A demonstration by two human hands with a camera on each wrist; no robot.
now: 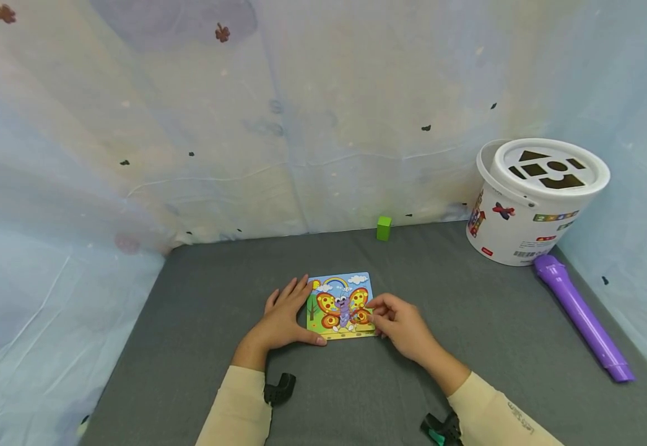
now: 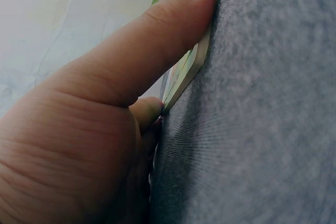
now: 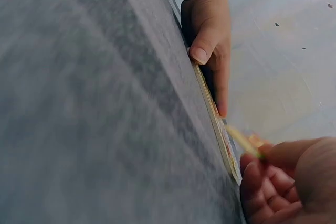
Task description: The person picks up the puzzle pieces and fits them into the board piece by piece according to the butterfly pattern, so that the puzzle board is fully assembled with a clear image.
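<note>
A square butterfly jigsaw puzzle (image 1: 344,305) in a shallow board lies flat on the grey table. My left hand (image 1: 285,318) rests at its left side, fingers stretched along the left edge and thumb on the near left corner. In the left wrist view the thumb (image 2: 157,35) lies against the board's edge (image 2: 186,80). At the right edge my right hand (image 1: 403,325) pinches a thin puzzle piece (image 3: 243,141) between thumb and fingers. The right wrist view shows that piece tilted up, just over the board's end (image 3: 229,163).
A small green block (image 1: 383,228) stands by the back cloth (image 1: 323,124). At the back right is a white bucket (image 1: 515,232) with a shape-cutout lid, and a purple toy microphone (image 1: 585,319) lies in front of it along the right side.
</note>
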